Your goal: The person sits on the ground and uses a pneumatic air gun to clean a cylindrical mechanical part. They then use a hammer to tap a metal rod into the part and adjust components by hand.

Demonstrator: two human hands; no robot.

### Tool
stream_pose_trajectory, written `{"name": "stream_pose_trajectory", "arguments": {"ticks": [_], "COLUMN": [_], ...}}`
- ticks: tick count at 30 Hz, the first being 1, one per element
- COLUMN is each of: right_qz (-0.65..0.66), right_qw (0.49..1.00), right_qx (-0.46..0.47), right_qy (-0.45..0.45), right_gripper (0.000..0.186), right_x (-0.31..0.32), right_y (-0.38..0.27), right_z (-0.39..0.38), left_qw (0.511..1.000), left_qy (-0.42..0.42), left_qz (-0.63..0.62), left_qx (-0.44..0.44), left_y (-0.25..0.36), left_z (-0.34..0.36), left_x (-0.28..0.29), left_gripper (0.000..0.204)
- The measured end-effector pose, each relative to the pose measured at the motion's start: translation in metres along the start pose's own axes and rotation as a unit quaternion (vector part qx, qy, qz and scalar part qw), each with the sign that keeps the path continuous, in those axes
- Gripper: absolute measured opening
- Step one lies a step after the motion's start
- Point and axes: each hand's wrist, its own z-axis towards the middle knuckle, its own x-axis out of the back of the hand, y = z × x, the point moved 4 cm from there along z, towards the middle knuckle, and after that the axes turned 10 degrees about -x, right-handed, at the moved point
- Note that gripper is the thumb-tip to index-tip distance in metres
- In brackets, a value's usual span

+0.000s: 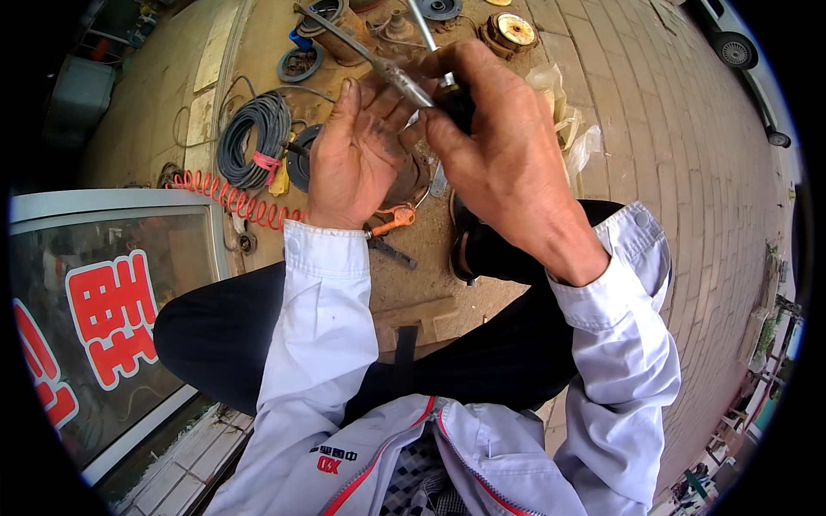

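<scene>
My right hand (512, 150) is closed around a screwdriver (424, 30) with a bright shaft and a dark handle, pointing up and away. A second slim metal tool (400, 79) with a thicker round end slants to the upper left, its near end at the right fingers. My left hand (353, 176) is beside it, palm turned up and thumb raised, its fingers partly behind that metal tool. Dark smudges mark the left palm. Whether the left fingers touch the tool is hard to see. Below the left wrist lies an orange-handled air gun (393, 220).
Beyond my hands are a rusty cylindrical housing (340, 39), a round part with a pale top (514, 30) and clear plastic bags (578, 146). A dark coiled cable (255, 138) and red spiral hose (232, 199) lie left. A framed glass panel (185, 249) stands near my left knee.
</scene>
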Motion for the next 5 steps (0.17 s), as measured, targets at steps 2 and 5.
{"name": "stream_pose_trajectory", "arguments": {"ticks": [2, 5], "right_qz": [0.047, 0.077], "right_qw": [0.998, 0.994], "right_qx": [-0.045, -0.082], "right_qy": [0.018, 0.014], "right_gripper": [0.029, 0.030], "right_x": [0.020, 0.036], "right_y": [0.009, 0.013], "right_z": [0.006, 0.006], "left_qw": [0.973, 0.775], "left_qy": [0.120, 0.141], "left_qz": [0.199, 0.586], "left_qx": [0.019, 0.189], "left_y": [-0.017, -0.041], "left_z": [-0.002, -0.025], "left_x": [0.064, 0.192], "left_gripper": [0.047, 0.087]}}
